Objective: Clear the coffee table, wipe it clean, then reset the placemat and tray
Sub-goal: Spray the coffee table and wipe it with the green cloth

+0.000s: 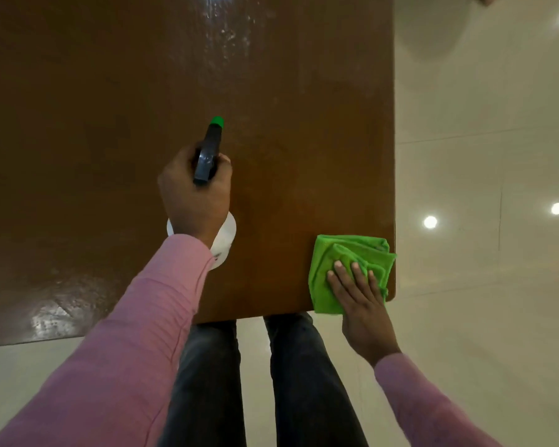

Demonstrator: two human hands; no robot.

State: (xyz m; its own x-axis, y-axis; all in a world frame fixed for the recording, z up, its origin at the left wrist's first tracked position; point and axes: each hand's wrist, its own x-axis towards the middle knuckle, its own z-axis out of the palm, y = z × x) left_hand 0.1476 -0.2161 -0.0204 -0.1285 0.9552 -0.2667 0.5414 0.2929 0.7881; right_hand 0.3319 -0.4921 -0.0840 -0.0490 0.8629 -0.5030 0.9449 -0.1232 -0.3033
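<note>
The brown coffee table point(110, 108) fills most of the view, bare of objects except what I hold. My left hand point(196, 195) grips a spray bottle point(208, 150) with a black trigger head and green nozzle, pointing away over the tabletop; its white body shows below my wrist. A folded green cloth point(352, 253) lies on the table's near right corner. My right hand point(359, 301) rests flat on it with straight fingers. Wet droplets glisten on the far part of the tabletop.
Glossy cream floor tiles point(481, 156) lie to the right of the table and in front of it, reflecting ceiling lights. My legs in dark trousers point(291, 382) stand at the table's near edge.
</note>
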